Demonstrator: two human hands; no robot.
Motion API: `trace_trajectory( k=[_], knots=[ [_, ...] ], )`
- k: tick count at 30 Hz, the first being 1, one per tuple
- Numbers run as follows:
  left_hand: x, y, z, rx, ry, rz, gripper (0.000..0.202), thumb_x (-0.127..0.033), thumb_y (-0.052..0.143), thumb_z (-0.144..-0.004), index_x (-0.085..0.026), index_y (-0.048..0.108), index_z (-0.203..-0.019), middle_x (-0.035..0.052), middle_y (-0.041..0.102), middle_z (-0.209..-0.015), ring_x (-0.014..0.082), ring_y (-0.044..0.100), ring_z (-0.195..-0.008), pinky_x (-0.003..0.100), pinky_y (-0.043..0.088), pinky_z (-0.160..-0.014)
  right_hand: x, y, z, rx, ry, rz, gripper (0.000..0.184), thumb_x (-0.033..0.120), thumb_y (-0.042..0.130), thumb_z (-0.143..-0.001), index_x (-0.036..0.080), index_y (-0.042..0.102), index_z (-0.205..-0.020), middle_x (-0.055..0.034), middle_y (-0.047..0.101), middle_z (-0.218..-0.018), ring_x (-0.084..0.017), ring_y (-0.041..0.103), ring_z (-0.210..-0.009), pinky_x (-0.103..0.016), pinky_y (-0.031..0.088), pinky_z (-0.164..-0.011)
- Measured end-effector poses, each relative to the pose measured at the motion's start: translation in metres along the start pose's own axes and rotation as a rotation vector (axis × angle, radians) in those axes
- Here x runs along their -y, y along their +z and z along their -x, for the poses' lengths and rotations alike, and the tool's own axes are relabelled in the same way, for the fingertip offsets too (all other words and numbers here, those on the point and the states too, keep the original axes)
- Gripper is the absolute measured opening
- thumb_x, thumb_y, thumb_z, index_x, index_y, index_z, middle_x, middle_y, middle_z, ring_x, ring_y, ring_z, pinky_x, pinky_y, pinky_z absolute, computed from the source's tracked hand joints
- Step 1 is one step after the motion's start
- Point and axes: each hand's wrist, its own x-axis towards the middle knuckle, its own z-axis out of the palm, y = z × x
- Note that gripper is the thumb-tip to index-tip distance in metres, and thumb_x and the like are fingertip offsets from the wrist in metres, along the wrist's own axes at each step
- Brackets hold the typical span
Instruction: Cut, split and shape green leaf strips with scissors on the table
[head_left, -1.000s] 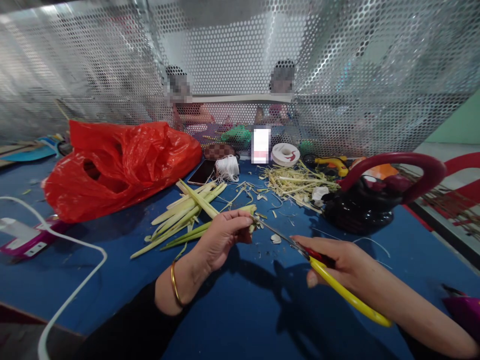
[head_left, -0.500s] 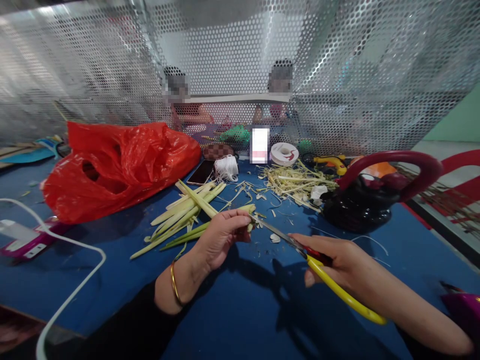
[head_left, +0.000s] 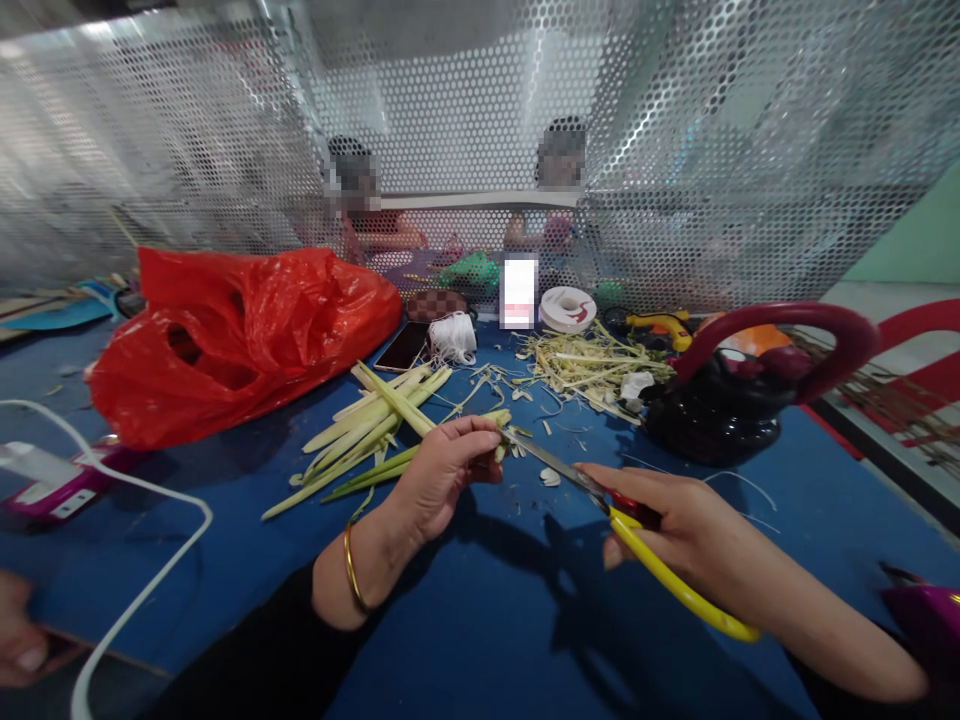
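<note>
My left hand (head_left: 450, 475), a gold bangle at its wrist, is closed in a pinch on a pale green plant stalk (head_left: 496, 417), whose cut-looking end pokes out past the fingertips. My right hand (head_left: 679, 520) grips a pair of scissors (head_left: 667, 580) with yellow handles. Their blades point left and the tips touch or nearly touch the stalk's end. Just behind my left hand, several more pale green stalks (head_left: 360, 430) lie in a loose, crossing pile. Small white trimmings (head_left: 550, 478) are scattered close to the blades.
Left stands a red plastic bag (head_left: 247, 350); nearer, a white cable (head_left: 161, 570) crosses the blue table. Behind are a phone (head_left: 405, 345), white string (head_left: 452, 338) and a ribbon spool (head_left: 568, 310). A trimmings heap (head_left: 592, 365) adjoins a black kettle-like pot (head_left: 716, 410). Another person's hand (head_left: 19, 635) shows lower left.
My right hand and the scissors have shifted very slightly left. Another person's hand has come into view at the lower left edge. My left hand's pinch is unchanged.
</note>
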Motion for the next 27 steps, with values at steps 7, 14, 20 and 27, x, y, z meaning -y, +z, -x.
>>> trace_trajectory(
  k=[7,14,20,27],
  knots=[
    [0.0015,0.0047,0.0015,-0.05,0.034,0.084,0.016,-0.026,0.074,-0.065,-0.017,0.062,-0.073,-0.002,0.064,-0.063,0.009,0.056,-0.053,0.024,0.048,-0.057,0.0056,0.0045,-0.003,-0.029,-0.01,-0.008,0.04,0.029,0.058,-0.085,0.026,0.063,-0.126,-0.0013,0.072,-0.073,-0.018,0.066,-0.067,-0.028,0.052,-0.066],
    [0.0022,0.0044,0.0026,-0.001,-0.037,0.136,0.012,-0.023,0.071,-0.066,-0.016,0.064,-0.071,-0.0014,0.063,-0.063,0.0069,0.053,-0.052,0.021,0.045,-0.055,-0.0003,0.0076,-0.0021,-0.023,-0.011,-0.041,0.043,0.029,0.061,-0.084,0.026,0.061,-0.127,-0.0026,0.072,-0.082,-0.019,0.067,-0.072,-0.03,0.053,-0.07],
    [0.0009,0.0051,0.0028,0.033,-0.015,0.064,0.006,-0.02,0.068,-0.068,-0.016,0.064,-0.065,-0.0019,0.057,-0.058,0.0064,0.047,-0.052,0.02,0.041,-0.052,0.0041,0.0105,-0.0002,-0.004,0.104,-0.121,0.052,0.029,0.076,-0.07,0.027,0.064,-0.12,0.0029,0.069,-0.073,-0.016,0.063,-0.065,-0.023,0.049,-0.056],
    [0.0049,0.0034,0.0024,0.055,-0.016,0.05,0.006,-0.019,0.068,-0.069,-0.016,0.064,-0.066,-0.0015,0.056,-0.059,0.0069,0.047,-0.053,0.02,0.042,-0.053,0.002,0.0081,-0.0004,0.058,0.073,-0.169,0.039,0.021,0.063,-0.081,0.028,0.063,-0.119,0.0039,0.072,-0.072,-0.015,0.067,-0.066,-0.023,0.048,-0.064]
  ],
)
